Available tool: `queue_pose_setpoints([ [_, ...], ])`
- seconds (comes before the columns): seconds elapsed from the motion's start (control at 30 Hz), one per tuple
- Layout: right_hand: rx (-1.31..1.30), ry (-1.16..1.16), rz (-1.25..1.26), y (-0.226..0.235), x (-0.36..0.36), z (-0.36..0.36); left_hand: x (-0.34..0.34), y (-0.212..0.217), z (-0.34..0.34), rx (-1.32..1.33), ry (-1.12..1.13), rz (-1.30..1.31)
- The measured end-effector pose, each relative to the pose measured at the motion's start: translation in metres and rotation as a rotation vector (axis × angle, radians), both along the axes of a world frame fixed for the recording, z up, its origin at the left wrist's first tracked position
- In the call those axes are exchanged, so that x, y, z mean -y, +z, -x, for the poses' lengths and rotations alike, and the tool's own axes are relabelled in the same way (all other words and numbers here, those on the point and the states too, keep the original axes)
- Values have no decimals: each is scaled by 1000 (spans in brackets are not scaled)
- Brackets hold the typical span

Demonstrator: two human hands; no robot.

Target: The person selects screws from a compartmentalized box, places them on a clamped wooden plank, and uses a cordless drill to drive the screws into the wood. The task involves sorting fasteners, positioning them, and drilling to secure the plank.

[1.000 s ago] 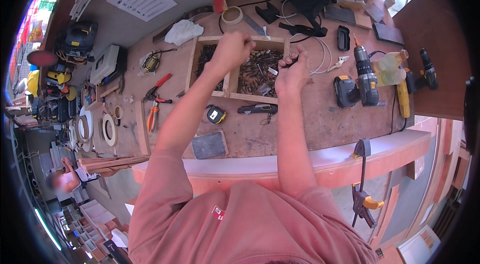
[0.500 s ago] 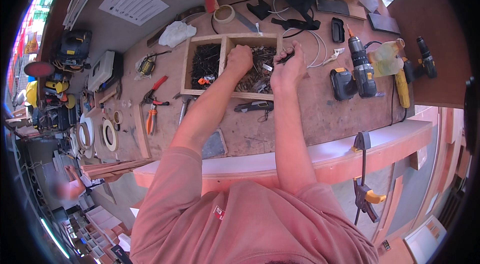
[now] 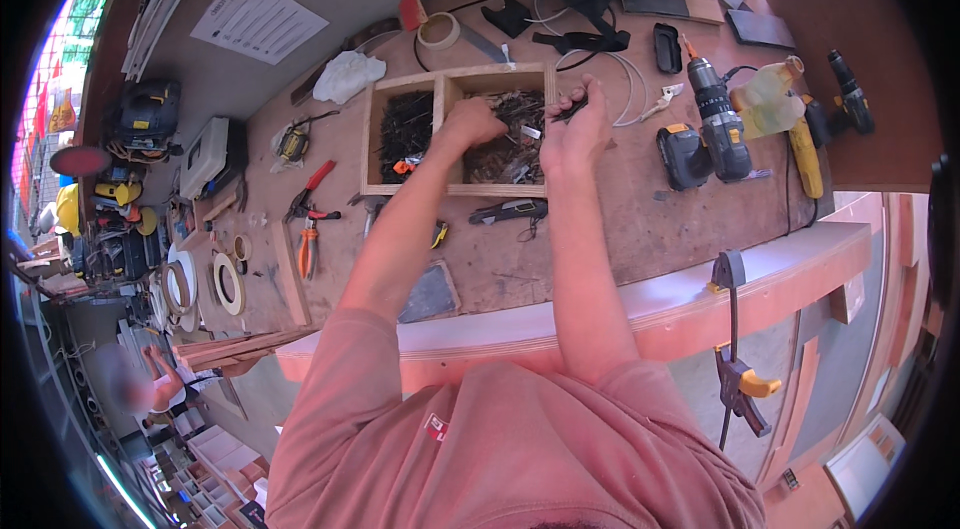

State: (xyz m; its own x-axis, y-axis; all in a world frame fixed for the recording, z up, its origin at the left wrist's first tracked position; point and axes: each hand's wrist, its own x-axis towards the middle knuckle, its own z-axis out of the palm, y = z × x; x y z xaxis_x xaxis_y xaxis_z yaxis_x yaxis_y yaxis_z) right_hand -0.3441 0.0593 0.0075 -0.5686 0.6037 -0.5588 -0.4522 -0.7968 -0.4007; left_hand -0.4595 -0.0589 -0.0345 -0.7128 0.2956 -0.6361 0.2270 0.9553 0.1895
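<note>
A two-compartment wooden box stands on the workbench. Its left compartment holds a heap of black screws with a small orange piece on top. In the right compartment lies a loose mix of screws and small hardware. My left hand reaches into that mix, fingers bent down and pressed together; whatever is between the fingertips is hidden. Just past the box's right wall, my right hand is turned palm up, its fingers curled around several thin dark screws.
Right of the box stand a cordless drill and a bottle of yellowish liquid. Pliers and a folded utility knife lie nearer me. A bar clamp grips the bench's front edge. Another person is at far left.
My left hand has sunk lower into the right compartment, its fingers shifting right. My right hand stays beside the box, still curled. The whole view has shifted slightly.
</note>
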Motion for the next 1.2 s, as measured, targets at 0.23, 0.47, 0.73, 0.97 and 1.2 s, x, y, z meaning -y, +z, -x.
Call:
queue_pose_setpoints([
  [0.23, 11, 13, 57, -4, -2, 2, 46, 18, -4, 670, 298, -682],
  [0.47, 35, 304, 6, -11, 5, 5, 72, 60, -15, 858, 419, -1211],
  [0.73, -110, 414, 118, -2, 33, 8, 52, 80, -27, 596, 454, -1448],
  [0.97, -93, 372, -33, -8, 29, 9, 21, 90, -49, -115, 100, -875],
  [1.2, -113, 245, 151, -17, 24, 11, 8, 100, -47, -378, 86, -920],
])
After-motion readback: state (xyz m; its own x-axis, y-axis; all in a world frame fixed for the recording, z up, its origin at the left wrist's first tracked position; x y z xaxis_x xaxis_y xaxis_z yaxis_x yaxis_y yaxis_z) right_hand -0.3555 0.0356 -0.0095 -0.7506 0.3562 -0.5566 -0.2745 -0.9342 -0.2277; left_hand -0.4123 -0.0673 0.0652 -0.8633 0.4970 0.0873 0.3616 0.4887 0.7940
